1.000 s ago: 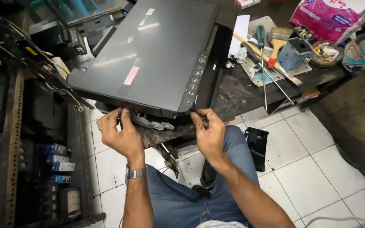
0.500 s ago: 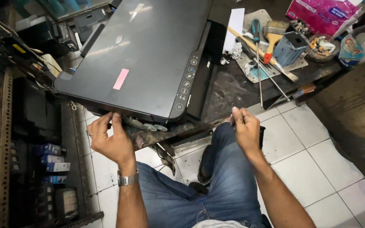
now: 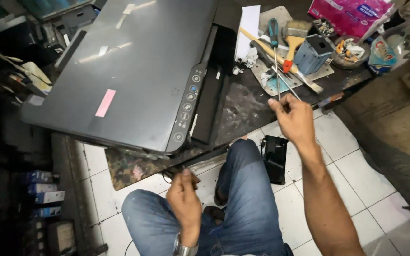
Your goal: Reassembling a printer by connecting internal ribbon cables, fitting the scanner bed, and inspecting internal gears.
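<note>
Room: a cramped repair corner, white tiled floor [image 3: 338, 156] under my knees, a dark stained tabletop [image 3: 243, 111] ahead of me.

Left hand: my left hand [image 3: 186, 199] sits nearest me, at the near edge of the tabletop below the printer's front corner, curled closed with the thumb up; something dark may be pinched in it, but I cannot tell what.

Right hand: my right hand [image 3: 294, 118] is raised over the near right edge of the tabletop, fingers closed around the thin metal shaft of a screwdriver [image 3: 277, 61], whose teal handle lies farther back among the tools.

Printer: the big dark grey printer [image 3: 134, 71] fills the left of the tabletop and overhangs its near edge, with a column of round buttons down its right side.

Doing it well, I judge: grip the shaft closer to the handle and lift it straight up, so it does not drag the brush [image 3: 294, 47] or the loose bits beside it off the edge.

Labels on the printer: a pink rectangular sticker [image 3: 105, 103] near the front left of the lid, pale tape strips farther back.

Boxes: small blue and white cartons [image 3: 43, 189] stacked on the floor at my left.

Far right corner: a pink plastic packet [image 3: 349, 16] with printed panels, and a white paper slip [image 3: 247, 28] standing near the middle back.
</note>
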